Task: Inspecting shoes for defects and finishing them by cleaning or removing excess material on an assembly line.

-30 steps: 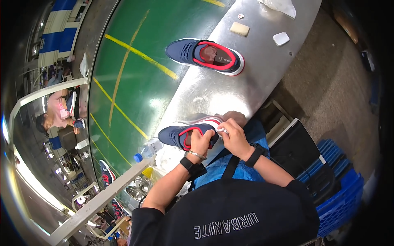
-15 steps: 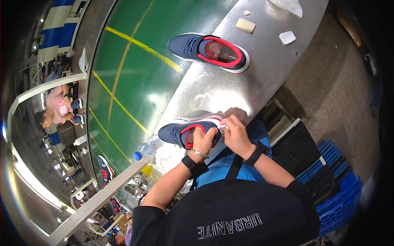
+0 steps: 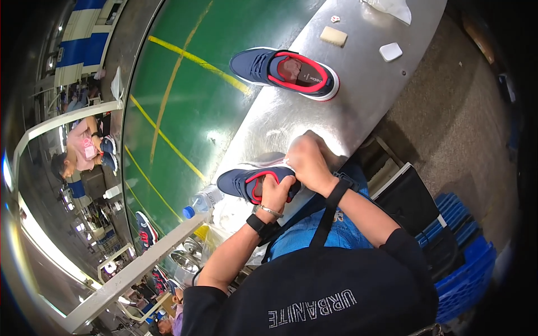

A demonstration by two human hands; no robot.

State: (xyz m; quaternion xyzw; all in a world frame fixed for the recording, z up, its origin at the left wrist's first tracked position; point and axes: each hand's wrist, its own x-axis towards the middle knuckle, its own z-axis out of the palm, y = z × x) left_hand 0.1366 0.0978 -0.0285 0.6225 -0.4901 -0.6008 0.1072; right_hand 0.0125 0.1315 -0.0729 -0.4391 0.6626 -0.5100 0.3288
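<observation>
A navy sneaker (image 3: pixel 234 182) with red lining and white sole is tilted over the near edge of the metal table. My left hand (image 3: pixel 274 193) grips it at the opening, its fingers reaching inside by the heel. Against the sole's far side, near the heel, my right hand (image 3: pixel 307 163) is closed in a pinch. A bit of white shows at its fingertips, too small to name. A second navy sneaker (image 3: pixel 260 64) stands upright farther off, partly over the green belt, with crumpled paper inside.
On the metal tabletop (image 3: pixel 358 95) lie a beige block (image 3: pixel 334 36), a white block (image 3: pixel 391 52) and a white sheet (image 3: pixel 397 8). A blue-capped bottle (image 3: pixel 206 200) stands left of the held sneaker. Beyond runs the green belt (image 3: pixel 190 101); blue crates (image 3: pixel 465 280) sit at lower right.
My right hand has shifted left and a little away from me along the sole, its knuckles turning over. The left hand and held sneaker stay nearly in place.
</observation>
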